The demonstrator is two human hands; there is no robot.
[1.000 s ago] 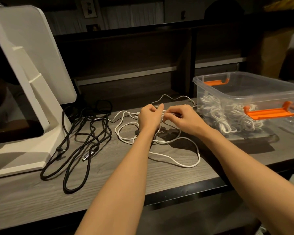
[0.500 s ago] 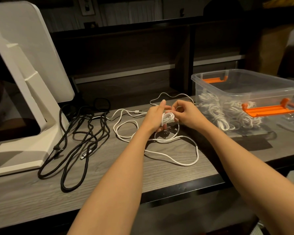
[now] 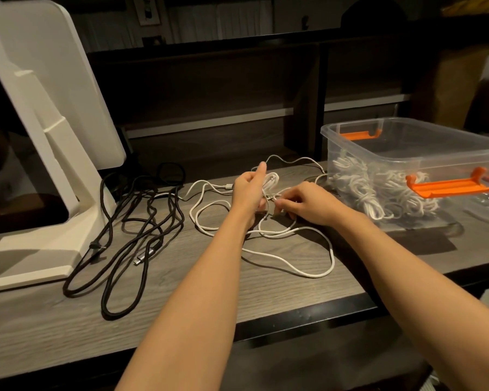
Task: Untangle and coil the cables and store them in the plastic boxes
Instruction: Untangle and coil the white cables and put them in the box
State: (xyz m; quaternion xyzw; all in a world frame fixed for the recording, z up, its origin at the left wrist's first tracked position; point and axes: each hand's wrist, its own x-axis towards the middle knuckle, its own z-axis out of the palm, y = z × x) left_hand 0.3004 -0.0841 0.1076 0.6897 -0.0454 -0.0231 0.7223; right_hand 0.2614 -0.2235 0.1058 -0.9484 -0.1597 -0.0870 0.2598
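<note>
**Two hands on one white cable, coil just begun**

Two hands meet over the middle of the wooden desk (image 3: pixel 181 292), and from the head view, the only view there is, the step in hand looks like winding. The left hand (image 3: pixel 249 190) stands upright with its thumb raised, and a few loops of the white cable (image 3: pixel 316 275) pass round its fingers; its fingers curl on those loops. The right hand (image 3: pixel 305 203), just beside it, pinches a strand of the same cable between thumb and fingertips, close to the left hand's palm.

Most of the white cable lies slack on the desk: loose loops near the forearms, a trailing run to the left, and a thin arc at the far side reaching toward the plastic box (image 3: pixel 412 162). That box sits to the right, open, with orange handles, and holds a heap of coiled white cables (image 3: pixel 378 193) against its near wall. Left of the hands lies a black cable (image 3: pixel 124 244), sprawled and crossing itself, next to a white stand (image 3: pixel 68 170); nobody touches it.

I judge the task to be well short of done. The next move calls for the right hand to feed slack round the left hand's fingers, turn by turn, freeing any crossing in the loops as it comes up. A snag there would tighten if pulled hard.
</note>
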